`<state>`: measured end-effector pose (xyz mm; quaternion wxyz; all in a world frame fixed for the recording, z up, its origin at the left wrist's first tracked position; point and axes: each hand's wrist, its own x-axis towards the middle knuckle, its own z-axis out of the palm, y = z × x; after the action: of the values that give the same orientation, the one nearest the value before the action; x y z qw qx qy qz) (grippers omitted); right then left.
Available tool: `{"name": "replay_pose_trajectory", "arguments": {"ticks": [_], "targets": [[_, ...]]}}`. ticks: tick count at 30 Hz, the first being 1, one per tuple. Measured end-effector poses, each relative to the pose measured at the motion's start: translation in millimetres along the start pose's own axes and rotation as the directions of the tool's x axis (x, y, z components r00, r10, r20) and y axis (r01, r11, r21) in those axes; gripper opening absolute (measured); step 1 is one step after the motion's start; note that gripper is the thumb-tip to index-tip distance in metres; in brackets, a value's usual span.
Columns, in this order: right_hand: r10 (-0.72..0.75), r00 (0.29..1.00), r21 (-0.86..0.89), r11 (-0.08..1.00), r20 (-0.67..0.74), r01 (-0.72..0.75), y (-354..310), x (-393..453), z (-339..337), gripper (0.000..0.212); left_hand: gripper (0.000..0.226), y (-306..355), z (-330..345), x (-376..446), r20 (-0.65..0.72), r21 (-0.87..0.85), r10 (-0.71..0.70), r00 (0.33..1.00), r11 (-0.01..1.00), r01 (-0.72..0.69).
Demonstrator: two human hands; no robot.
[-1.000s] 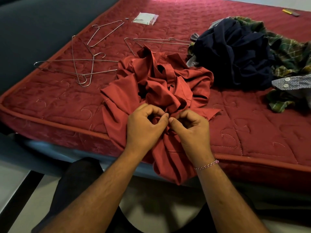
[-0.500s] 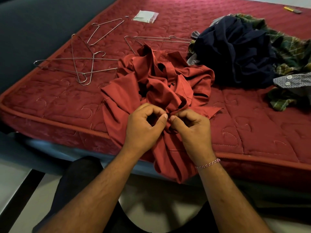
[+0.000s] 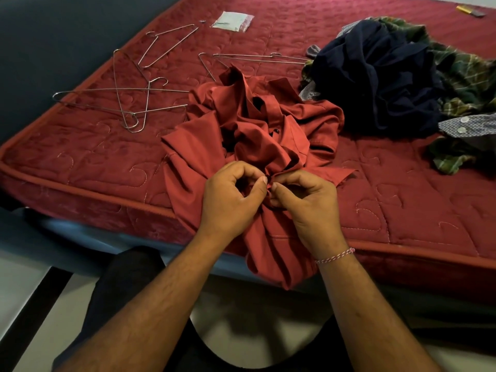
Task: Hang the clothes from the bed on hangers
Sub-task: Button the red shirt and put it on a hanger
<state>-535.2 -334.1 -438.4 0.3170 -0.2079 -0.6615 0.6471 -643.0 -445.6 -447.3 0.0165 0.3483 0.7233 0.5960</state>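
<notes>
A crumpled red shirt (image 3: 257, 135) lies on the near edge of the red quilted mattress (image 3: 80, 157), its lower part hanging over the side. My left hand (image 3: 228, 200) and my right hand (image 3: 306, 202) meet over the shirt's front, each pinching the fabric between thumb and fingers at one small spot. Several wire hangers (image 3: 128, 103) lie loose on the mattress to the left, and two more wire hangers (image 3: 257, 59) lie just behind the shirt.
A heap of clothes sits at the right: a dark navy garment (image 3: 375, 76), a green plaid shirt (image 3: 461, 76) and a dotted grey shirt (image 3: 472, 127). A small plastic packet (image 3: 232, 21) lies at the back. The mattress edge runs just below my hands.
Both hands have stayed at the same spot on the red shirt, with only small finger movement. The view has tilted slightly.
</notes>
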Motion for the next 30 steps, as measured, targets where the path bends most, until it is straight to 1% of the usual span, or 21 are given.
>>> {"name": "replay_pose_trajectory", "arguments": {"ticks": [2, 8, 11, 13, 15, 17, 19, 21, 23, 25, 28, 30], "targets": [[0.018, 1.0, 0.006, 1.0, 0.001, -0.018, -2.5, 0.3, 0.7, 0.003, 0.006, 1.0, -0.6, 0.2, 0.02, 0.017, 0.008, 1.0, 1.0, -0.008], [0.057, 0.998, 0.009, 0.998, -0.021, -0.056, -5.2, 0.2, 1.5, 0.005, 0.009, 0.6, -5.4, 3.8, 0.087, 0.032, 0.033, 0.996, 0.999, -0.036], [0.09, 0.996, 0.009, 0.996, -0.018, -0.089, -4.7, 1.3, 2.5, 0.005, 0.007, 0.5, -3.9, -0.7, 0.055, 0.049, 0.067, 0.996, 0.996, -0.07], [0.091, 0.995, -0.001, 0.996, -0.027, -0.091, -4.3, 1.8, 2.9, 0.006, 0.01, 1.7, -1.4, -4.0, 0.018, 0.051, 0.078, 0.997, 0.996, -0.079], [0.057, 0.997, -0.059, 0.996, -0.044, -0.06, -1.7, 1.4, 2.4, 0.009, 0.015, 3.8, 0.9, -5.4, 0.005, 0.067, 0.077, 0.997, 0.995, -0.077], [-0.016, 0.998, -0.183, 0.983, -0.063, 0.005, 1.6, 0.4, 2.3, 0.011, 0.017, 5.6, 1.9, -5.0, 0.013, 0.096, 0.07, 0.997, 0.993, -0.071], [-0.096, 0.993, -0.289, 0.955, -0.073, 0.071, 4.2, -0.3, 3.7, 0.011, 0.014, 5.3, 1.3, -2.0, 0.027, 0.097, 0.028, 0.999, 0.995, -0.031], [-0.145, 0.986, -0.341, 0.934, -0.08, 0.109, 7.5, -0.2, 4.2, 0.01, 0.015, 3.5, 0.0, 2.3, 0.049, 0.083, -0.019, 0.999, 0.996, 0.015], [-0.16, 0.984, -0.363, 0.924, -0.08, 0.121, 9.6, -0.4, 3.9, 0.009, 0.017, 2.7, -0.9, 4.3, 0.076, 0.079, -0.045, 0.996, 0.996, 0.039], [-0.121, 0.99, -0.319, 0.943, -0.069, 0.093, 8.7, -1.2, 3.1, 0.007, 0.018, 2.2, -1.3, 4.5, 0.091, 0.082, -0.044, 0.995, 0.996, 0.036], [-0.01, 0.998, -0.154, 0.988, -0.062, 0.001, 2.7, -2.8, 3.1, 0.005, 0.017, -0.9, -2.0, 4.8, 0.105, 0.08, -0.018, 0.994, 0.997, 0.009], [0.036, 0.998, -0.072, 0.997, -0.042, -0.039, 0.0, -1.9, 3.2, 0.01, 0.016, -2.2, -2.8, 5.2, 0.123, 0.075, -0.01, 0.992, 0.997, 0.001]]}}
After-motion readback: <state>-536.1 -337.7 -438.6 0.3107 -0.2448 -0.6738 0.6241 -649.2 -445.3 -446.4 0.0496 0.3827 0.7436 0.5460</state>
